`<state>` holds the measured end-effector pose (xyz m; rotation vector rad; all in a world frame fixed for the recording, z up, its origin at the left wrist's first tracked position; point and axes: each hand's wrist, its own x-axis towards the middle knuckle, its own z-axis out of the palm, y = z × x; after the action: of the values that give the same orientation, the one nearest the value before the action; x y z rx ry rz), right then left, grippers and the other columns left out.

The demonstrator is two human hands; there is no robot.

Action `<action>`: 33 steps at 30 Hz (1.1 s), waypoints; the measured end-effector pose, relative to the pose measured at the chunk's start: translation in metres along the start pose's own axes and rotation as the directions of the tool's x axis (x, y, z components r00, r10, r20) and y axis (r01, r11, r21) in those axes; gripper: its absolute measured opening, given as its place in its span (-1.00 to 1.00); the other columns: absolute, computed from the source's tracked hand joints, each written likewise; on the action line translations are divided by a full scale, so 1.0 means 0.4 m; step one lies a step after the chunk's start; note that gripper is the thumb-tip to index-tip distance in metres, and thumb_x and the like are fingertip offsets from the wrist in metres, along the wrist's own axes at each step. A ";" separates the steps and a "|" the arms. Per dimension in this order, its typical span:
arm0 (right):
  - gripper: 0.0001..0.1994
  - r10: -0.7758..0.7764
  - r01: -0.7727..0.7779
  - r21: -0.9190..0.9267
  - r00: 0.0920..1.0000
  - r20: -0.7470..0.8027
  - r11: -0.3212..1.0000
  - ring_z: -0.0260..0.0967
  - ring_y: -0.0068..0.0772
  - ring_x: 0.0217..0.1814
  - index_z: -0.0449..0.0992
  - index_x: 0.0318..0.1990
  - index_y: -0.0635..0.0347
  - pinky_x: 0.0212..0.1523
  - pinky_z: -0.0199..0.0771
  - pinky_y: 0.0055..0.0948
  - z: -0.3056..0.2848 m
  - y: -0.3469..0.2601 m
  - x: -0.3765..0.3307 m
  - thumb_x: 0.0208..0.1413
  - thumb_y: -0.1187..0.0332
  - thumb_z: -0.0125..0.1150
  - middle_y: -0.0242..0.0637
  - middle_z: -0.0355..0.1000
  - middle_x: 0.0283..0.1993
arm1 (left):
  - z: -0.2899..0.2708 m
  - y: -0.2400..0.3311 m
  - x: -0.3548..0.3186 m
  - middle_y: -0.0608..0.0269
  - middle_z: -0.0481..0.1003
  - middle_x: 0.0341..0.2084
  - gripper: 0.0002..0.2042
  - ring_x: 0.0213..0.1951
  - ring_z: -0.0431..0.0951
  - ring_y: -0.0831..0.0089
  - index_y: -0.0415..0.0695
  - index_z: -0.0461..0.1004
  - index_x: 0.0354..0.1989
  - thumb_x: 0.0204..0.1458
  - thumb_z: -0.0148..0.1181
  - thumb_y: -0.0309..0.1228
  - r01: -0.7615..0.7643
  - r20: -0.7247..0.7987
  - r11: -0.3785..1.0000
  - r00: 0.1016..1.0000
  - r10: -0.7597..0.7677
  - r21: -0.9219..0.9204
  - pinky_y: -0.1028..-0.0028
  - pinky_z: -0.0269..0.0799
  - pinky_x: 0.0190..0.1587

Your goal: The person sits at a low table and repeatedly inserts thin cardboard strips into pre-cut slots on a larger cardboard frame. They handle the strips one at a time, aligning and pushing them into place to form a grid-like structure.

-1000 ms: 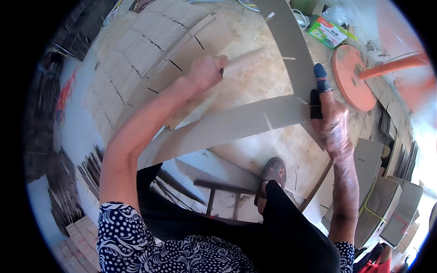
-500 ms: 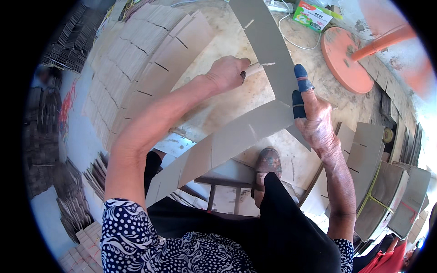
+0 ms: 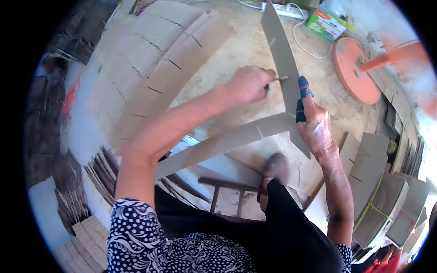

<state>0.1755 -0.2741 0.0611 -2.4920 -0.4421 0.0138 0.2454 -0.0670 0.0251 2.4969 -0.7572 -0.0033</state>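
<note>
My right hand (image 3: 314, 123), with dark blue covers on its thumb and a finger, grips a long slotted grey cardboard strip (image 3: 283, 54) standing on edge. A second cardboard strip (image 3: 223, 139) meets it near that hand and runs down left towards my lap. My left hand (image 3: 252, 85) is closed beside the upright strip, its fingertips at a slot. A thin tan piece (image 3: 281, 78) shows between those fingertips and the strip; motion blur hides exactly what it is. Part of the crossing strips is covered by my right fingers.
Stacked slotted cardboard strips (image 3: 150, 59) lie at the left of the worktop. A green and white box (image 3: 326, 25), a white cable (image 3: 298, 38) and an orange round-based stand (image 3: 353, 70) are at the far right. Tied cardboard bundles (image 3: 380, 204) stand at the right, near my elbow.
The view has shifted, so the surroundings sit further right and lower. The upright strip has turned more edge-on. My left hand has moved closer to it; my right hand keeps its grip.
</note>
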 end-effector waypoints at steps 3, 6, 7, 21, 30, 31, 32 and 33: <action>-0.33 0.084 -0.062 -0.169 0.988 0.126 0.984 0.41 0.12 -0.37 0.22 0.20 0.18 -0.31 0.42 -0.15 0.044 0.013 0.018 -0.22 0.67 0.01 0.08 0.40 -0.43 | -0.010 0.025 -0.017 -0.05 0.45 -0.57 -0.95 -0.42 0.48 -0.10 -0.19 0.36 -0.50 -0.12 0.08 -0.50 -0.021 0.021 0.996 1.000 0.023 -0.085 0.10 0.39 -0.37; -0.40 0.147 -0.100 -0.189 0.955 0.257 0.977 0.42 0.15 -0.32 0.20 0.20 0.20 -0.31 0.40 -0.04 0.065 0.035 0.025 -0.12 0.59 0.03 0.09 0.44 -0.34 | -0.040 -0.058 -0.034 -0.08 0.43 -0.29 -0.68 -0.16 0.43 -0.04 -0.21 0.40 -0.16 -0.09 0.19 -0.35 0.054 -0.116 0.992 0.991 -0.068 -0.117 0.17 0.34 -0.09; -0.39 0.144 -0.113 -0.166 0.971 0.190 0.980 0.42 0.15 -0.32 0.19 0.21 0.20 -0.31 0.40 -0.04 0.062 0.018 0.023 -0.13 0.60 0.04 0.09 0.44 -0.34 | -0.043 -0.105 -0.038 -0.08 0.42 -0.22 -0.60 -0.09 0.40 -0.01 -0.21 0.39 -0.07 -0.09 0.21 -0.31 0.011 -0.282 0.992 0.958 -0.046 -0.127 0.18 0.31 -0.02; -0.10 0.118 -0.119 -0.006 0.976 0.181 0.993 0.36 0.06 -0.45 -0.15 0.39 0.12 -0.34 0.37 -0.26 0.101 0.003 0.077 -0.27 0.71 -0.08 0.07 0.35 -0.50 | -0.374 -0.374 -0.196 -0.10 0.43 -0.47 -0.81 -0.34 0.43 -0.10 -0.18 0.33 -0.38 -0.09 0.18 -0.40 0.363 -0.094 0.914 0.932 -0.351 0.184 0.11 0.32 -0.31; -0.08 0.054 -0.054 -0.009 0.992 0.117 0.999 0.41 0.02 -0.39 -0.15 0.40 -0.17 -0.40 0.35 -0.13 0.049 -0.013 0.062 -0.18 0.71 -0.02 -0.03 0.40 -0.43 | -0.124 -0.177 -0.214 -0.18 0.40 -0.55 -0.87 -0.40 0.42 -0.17 -0.19 0.28 -0.35 -0.09 0.03 -0.61 0.294 0.016 0.956 0.956 -0.294 -0.011 0.09 0.30 -0.37; -0.08 0.041 -0.040 -0.013 0.994 0.104 0.999 0.42 0.02 -0.39 -0.14 0.39 -0.18 -0.40 0.35 -0.13 0.042 -0.009 0.057 -0.18 0.72 -0.02 -0.03 0.40 -0.43 | -0.115 -0.161 -0.210 -0.18 0.40 -0.55 -0.86 -0.40 0.43 -0.17 -0.19 0.28 -0.35 -0.11 0.02 -0.64 0.297 0.034 0.955 0.955 -0.296 -0.007 0.07 0.29 -0.37; -0.08 0.029 -0.027 -0.016 0.996 0.090 0.999 0.42 0.01 -0.39 -0.12 0.39 -0.19 -0.40 0.34 -0.14 0.036 -0.006 0.052 -0.19 0.73 -0.03 -0.03 0.40 -0.43 | -0.101 -0.150 -0.204 -0.17 0.40 -0.56 -0.85 -0.41 0.43 -0.17 -0.19 0.28 -0.36 -0.13 0.00 -0.65 0.296 0.036 0.955 0.954 -0.296 0.020 0.06 0.28 -0.38; -0.08 0.015 -0.014 -0.018 0.997 0.074 1.000 0.42 0.00 -0.39 -0.11 0.39 -0.20 -0.40 0.34 -0.14 0.031 -0.005 0.049 -0.19 0.73 -0.04 -0.03 0.40 -0.43 | -0.092 -0.142 -0.198 -0.17 0.40 -0.58 -0.83 -0.42 0.43 -0.17 -0.19 0.28 -0.36 -0.16 -0.01 -0.67 0.293 0.038 0.955 0.955 -0.295 0.050 0.05 0.27 -0.39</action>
<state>0.1921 -0.2594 0.0536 -2.5176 -0.4566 0.1084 0.2136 0.0319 0.0175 2.6363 -0.3990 -0.1517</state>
